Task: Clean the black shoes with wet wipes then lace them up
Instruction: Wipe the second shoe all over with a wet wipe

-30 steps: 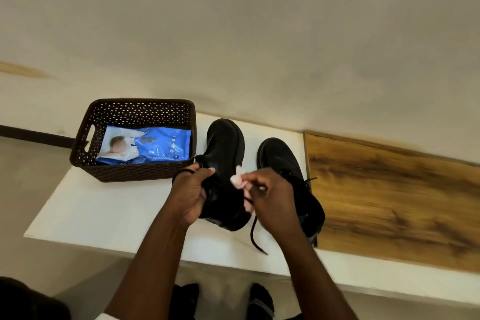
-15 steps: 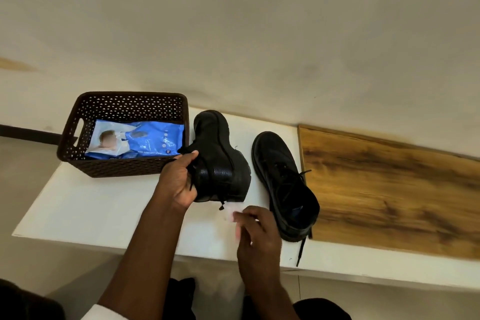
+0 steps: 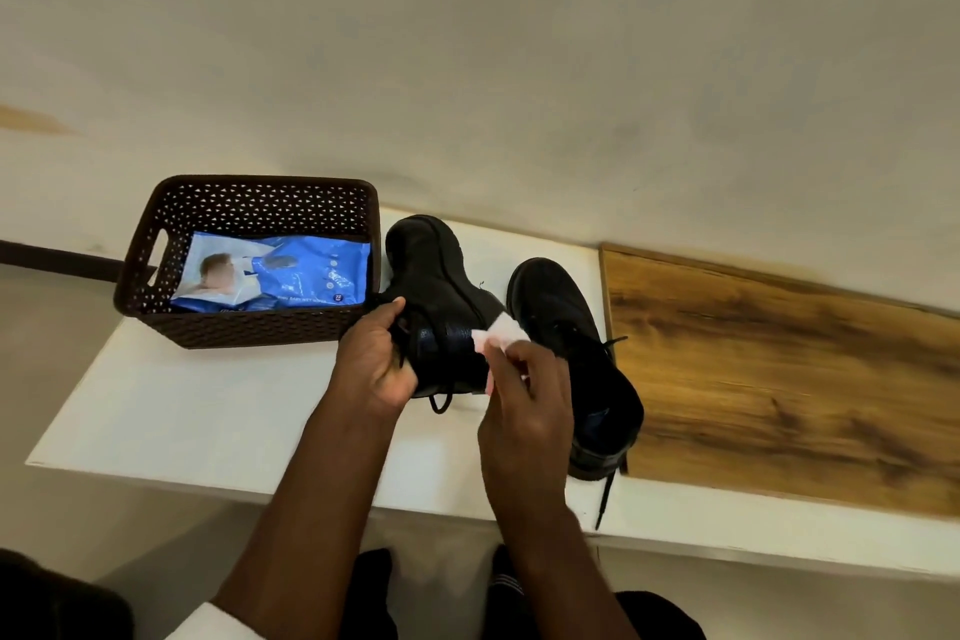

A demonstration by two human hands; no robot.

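Black shoes (image 3: 571, 327) on white table (image 3: 182, 411), plain wall (image 3: 467, 42).

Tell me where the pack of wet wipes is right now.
In the head view the blue wet wipes pack lies inside the brown basket at the left end of the white table, just left of the shoe the left hand holds.

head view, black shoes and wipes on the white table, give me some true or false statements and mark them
1. The left hand grips the black leather shoe beside the basket. True.
2. The right hand is empty. False: it pinches a white wet wipe.
3. The blue wet wipes pack lies inside the brown perforated basket. True.
4. The other black shoe sits on the wooden board. False: it stands on the white table.
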